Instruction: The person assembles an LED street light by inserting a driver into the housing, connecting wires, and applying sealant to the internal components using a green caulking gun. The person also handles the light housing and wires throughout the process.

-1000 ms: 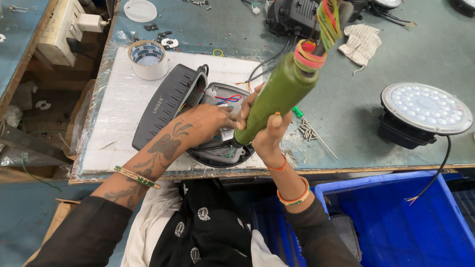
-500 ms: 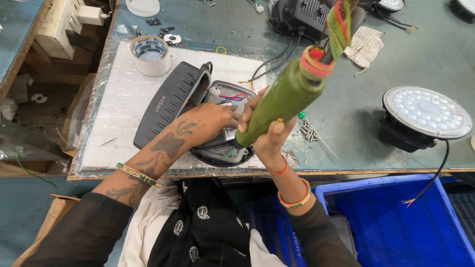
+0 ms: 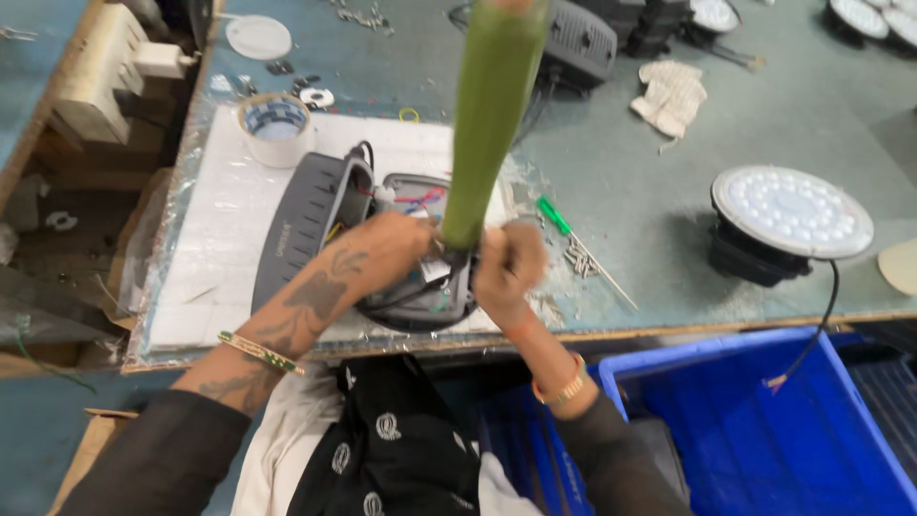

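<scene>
Head view: I see my right hand and left hand both closed around the green screwdriver's lower end, above the open lamp housing.

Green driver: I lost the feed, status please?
Both hands, left and right, at green driver tip. Driver upright over open lamp housing. Nothing blocking.

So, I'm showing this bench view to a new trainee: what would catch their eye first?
Most likely the long green power screwdriver, standing nearly upright at centre frame. Both hands meet at its lower end, the left hand and right hand, over an opened grey lamp housing with coloured wires, on a white sheet. To the right, a round white LED lamp sits on the green table, above a blue crate.
</scene>
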